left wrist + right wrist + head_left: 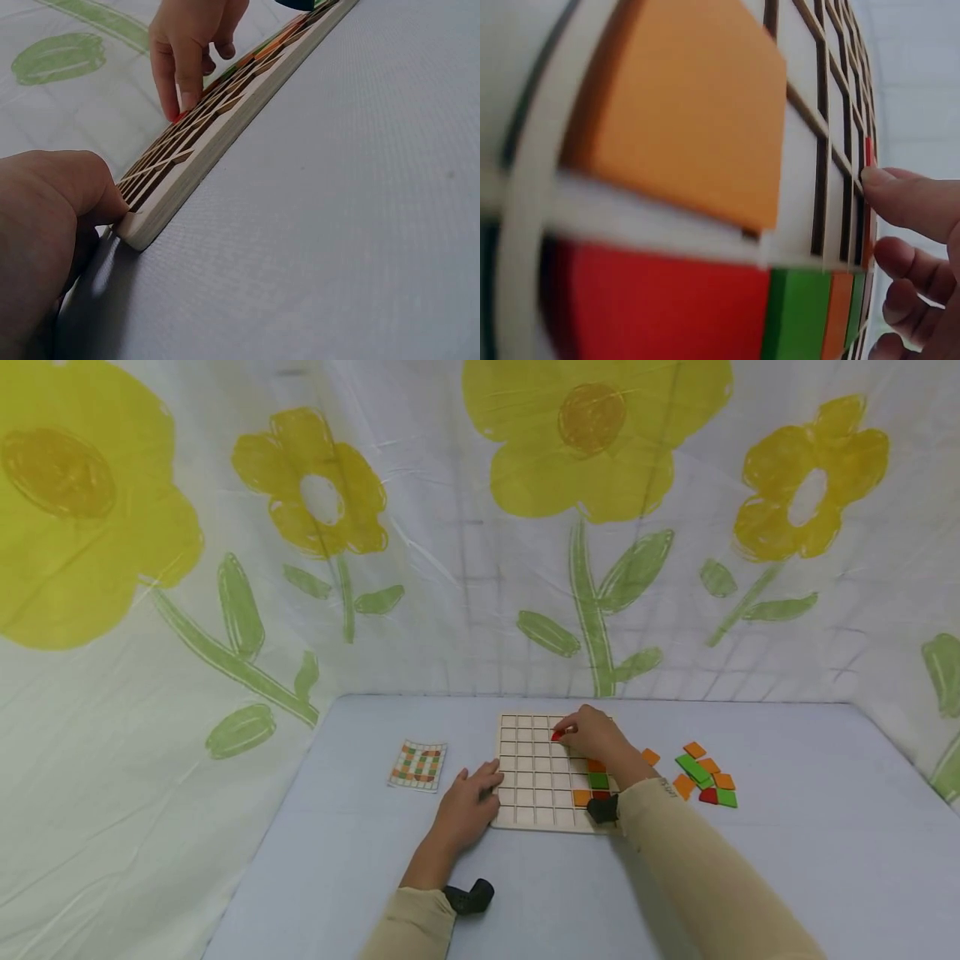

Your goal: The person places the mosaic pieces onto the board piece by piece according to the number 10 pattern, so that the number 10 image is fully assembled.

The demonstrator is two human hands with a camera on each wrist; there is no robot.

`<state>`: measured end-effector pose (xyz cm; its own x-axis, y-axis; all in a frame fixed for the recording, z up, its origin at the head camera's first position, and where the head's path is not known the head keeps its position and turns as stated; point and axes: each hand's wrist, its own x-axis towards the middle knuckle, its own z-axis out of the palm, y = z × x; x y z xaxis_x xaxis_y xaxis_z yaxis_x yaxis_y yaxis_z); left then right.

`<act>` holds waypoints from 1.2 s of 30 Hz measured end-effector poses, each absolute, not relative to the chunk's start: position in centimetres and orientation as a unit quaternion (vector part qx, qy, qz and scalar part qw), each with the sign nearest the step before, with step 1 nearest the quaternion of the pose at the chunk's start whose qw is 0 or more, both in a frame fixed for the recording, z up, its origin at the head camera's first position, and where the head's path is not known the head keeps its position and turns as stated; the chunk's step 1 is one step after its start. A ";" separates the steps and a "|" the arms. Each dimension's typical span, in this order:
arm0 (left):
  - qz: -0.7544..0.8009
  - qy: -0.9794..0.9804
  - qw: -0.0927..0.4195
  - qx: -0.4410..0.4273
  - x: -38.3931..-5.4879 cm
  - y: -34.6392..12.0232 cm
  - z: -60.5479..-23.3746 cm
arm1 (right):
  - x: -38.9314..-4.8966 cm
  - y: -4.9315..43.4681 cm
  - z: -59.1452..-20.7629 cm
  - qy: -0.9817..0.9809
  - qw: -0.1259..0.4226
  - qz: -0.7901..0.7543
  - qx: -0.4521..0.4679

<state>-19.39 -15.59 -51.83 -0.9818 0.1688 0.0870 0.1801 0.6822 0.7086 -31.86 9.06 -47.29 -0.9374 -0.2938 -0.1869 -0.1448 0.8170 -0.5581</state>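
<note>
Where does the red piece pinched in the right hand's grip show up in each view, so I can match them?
Head: right of centre, below mid-height, the red piece.
Left wrist: left of centre, above mid-height.
Right wrist: a thin strip right of centre, slightly above mid-height.
Shared landmark: the gridded board, visible in all three.

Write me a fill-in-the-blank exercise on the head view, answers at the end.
1. The right hand pinches a ____ piece over the gridded board.
2. The left hand touches the board's ____ edge.
3. The loose pieces lie to the ____ of the board.
4. On the backdrop, the flower stems are ____.

Missing words: red; left; right; green.
</note>
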 end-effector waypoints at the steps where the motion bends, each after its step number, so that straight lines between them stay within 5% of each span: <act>1: -0.387 -0.917 0.008 -0.096 -19.4 -15.6 -51.9 | -31.8 9.2 -47.2 0.945 0.131 -0.274 -0.120; 10: -0.374 -0.923 0.010 -0.095 -19.2 -15.6 -51.7 | -30.7 12.8 -46.4 0.946 0.121 -0.278 -0.116; 23: -0.382 -0.919 0.008 -0.094 -19.4 -15.6 -52.1 | -25.1 21.4 -46.6 0.939 0.049 -0.339 0.023; 36: -0.385 -0.918 0.007 -0.091 -19.6 -15.7 -52.1 | -22.0 27.7 -46.1 0.942 0.138 -0.305 0.036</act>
